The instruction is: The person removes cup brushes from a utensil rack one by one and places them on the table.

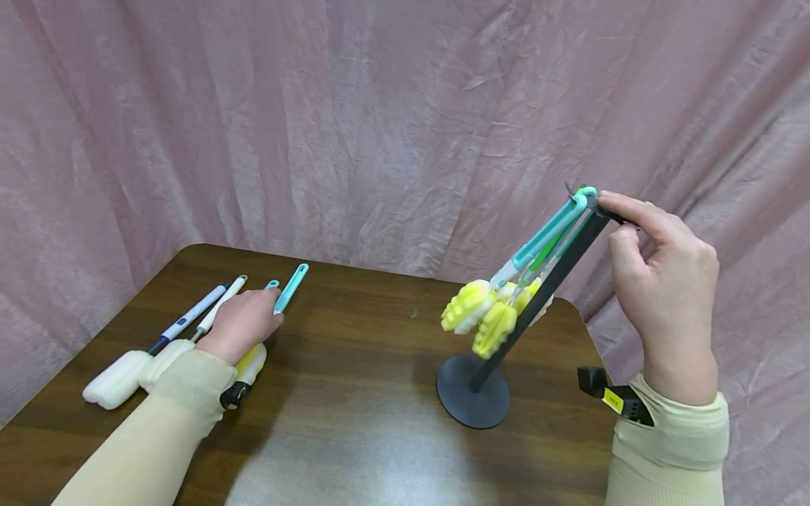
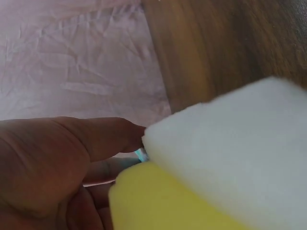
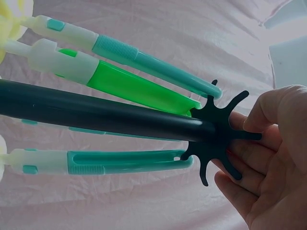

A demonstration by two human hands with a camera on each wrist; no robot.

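On the left side of the table, my left hand (image 1: 245,320) grips a sponge bottle brush by its teal handle (image 1: 292,288). Its yellow-and-white sponge head (image 2: 216,158) fills the near part of the left wrist view. My right hand (image 1: 667,281) pinches a hook at the top of a black stand (image 3: 211,132), thumb on one side and fingers on the other. The stand leans in the head view, its round base (image 1: 473,397) on the table. Several teal and green brushes hang from its other hooks, among them a green-handled one (image 3: 139,89).
Left of my left hand lie a brush with a pale blue handle (image 1: 195,311) and one with a white handle (image 1: 221,306), both with white sponge heads. Another teal handle tip (image 1: 272,284) shows behind the hand. A pink curtain (image 1: 392,140) hangs behind the wooden table (image 1: 354,365).
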